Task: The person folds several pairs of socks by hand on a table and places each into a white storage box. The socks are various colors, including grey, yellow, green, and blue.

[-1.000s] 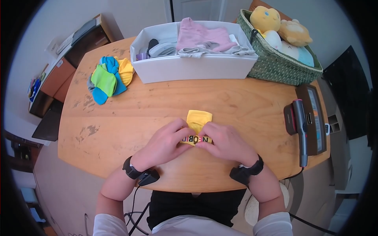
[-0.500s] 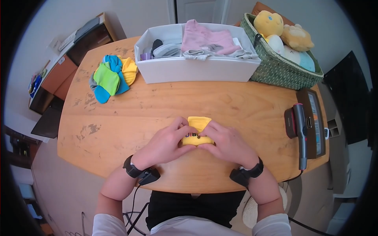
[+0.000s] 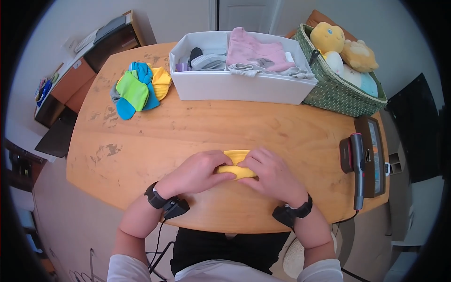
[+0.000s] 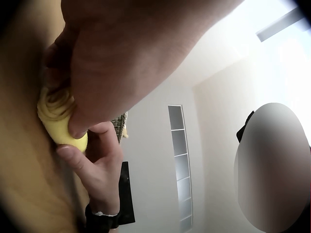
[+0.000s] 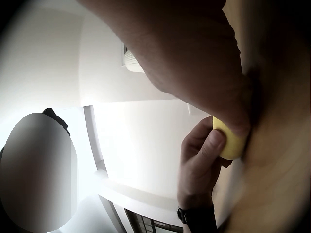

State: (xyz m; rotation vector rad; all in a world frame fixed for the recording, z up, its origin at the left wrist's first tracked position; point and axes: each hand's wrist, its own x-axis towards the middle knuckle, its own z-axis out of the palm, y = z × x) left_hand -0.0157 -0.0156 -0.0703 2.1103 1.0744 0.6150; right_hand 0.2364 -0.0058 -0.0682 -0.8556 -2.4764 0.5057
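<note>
A yellow sock [image 3: 236, 171], partly rolled up, lies on the table near its front edge. Its rolled layers show as a spiral at the end of the yellow sock [image 4: 57, 109] in the left wrist view. My left hand [image 3: 199, 172] pinches the roll's left end, thumb on the near side and fingers over the top. At the other end my right hand [image 3: 272, 175] grips it in the same way. A short flat stretch of the sock sticks out beyond the roll, between the fingers of both hands.
Left at the back lies a pile of blue, green, yellow and grey socks [image 3: 134, 89]. Behind stands a white box [image 3: 244, 89] of folded clothes, beside a green woven basket [image 3: 345, 96] with plush toys. A corded dark handheld device [image 3: 358, 174] and a brown case [image 3: 374, 160] occupy the right edge.
Both hands have rolled the yellow sock further away from the body. Its printed lettering has turned out of sight, and the flat part is shorter.
</note>
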